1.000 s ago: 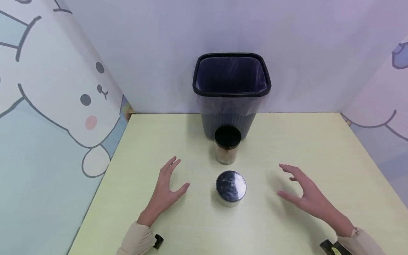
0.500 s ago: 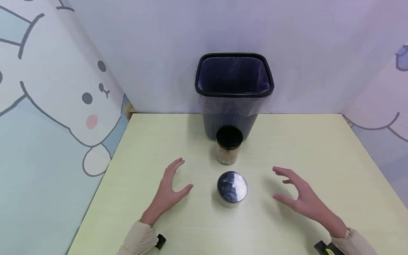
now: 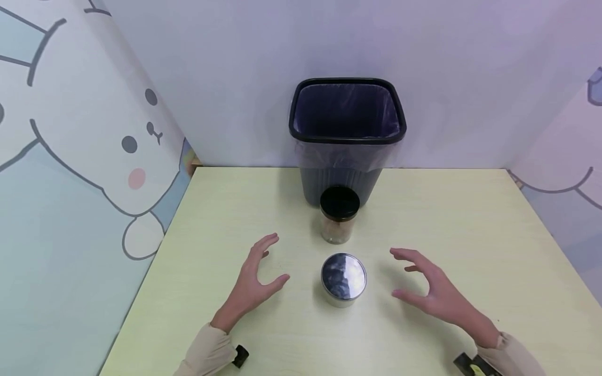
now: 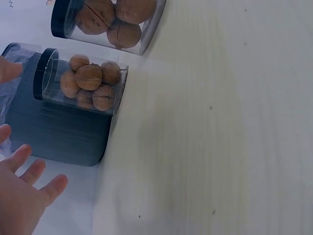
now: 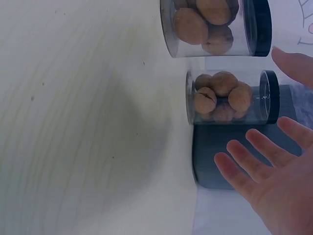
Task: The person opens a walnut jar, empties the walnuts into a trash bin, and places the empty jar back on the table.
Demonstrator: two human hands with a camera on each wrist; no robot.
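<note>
Two clear lidded jars of walnuts stand upright, one behind the other. The nearer jar (image 3: 344,279) has a lid that shines with reflected light in the head view. Just behind it is the farther jar (image 3: 339,214) with a black lid. Walnuts (image 4: 88,77) show through the clear walls in both wrist views. My left hand (image 3: 251,286) hovers left of the nearer jar, thumb and fingers spread, holding nothing. On the other side, my right hand (image 3: 432,290) is likewise spread and bare, a little apart from the same jar.
A dark bin (image 3: 340,183) with a black rim and a clear liner stands behind the jars, against the pale back wall (image 3: 235,78). The pale wooden table (image 3: 226,203) extends to both sides. Cartoon-printed panels (image 3: 84,219) flank it.
My right hand has moved left, closer to the nearer jar. My left hand has shifted slightly right. The jars and bin appear to stay in place, with a small view shift.
</note>
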